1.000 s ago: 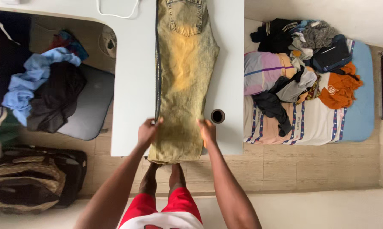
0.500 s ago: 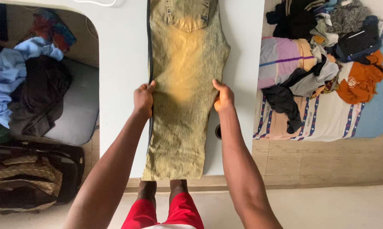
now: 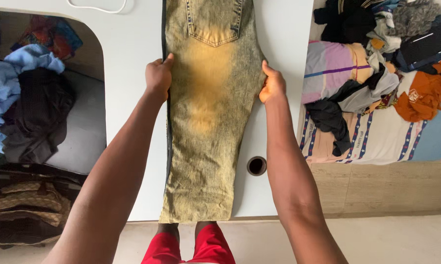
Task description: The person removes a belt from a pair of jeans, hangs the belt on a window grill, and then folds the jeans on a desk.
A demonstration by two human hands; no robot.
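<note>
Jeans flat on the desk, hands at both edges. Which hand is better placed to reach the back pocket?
Left, probably. The left hand sits higher on the jeans, its thumb almost level with the pocket bottom. The right hand is lower and further out at the widest edge.

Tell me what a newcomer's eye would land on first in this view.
The yellow-green acid-washed jeans stand out first, folded lengthwise down the middle of the white table, hem hanging over the near edge. The left hand and right hand grip their two side edges just below the back pocket. To the right, a heap of mixed clothes lies on a striped mattress.
</note>
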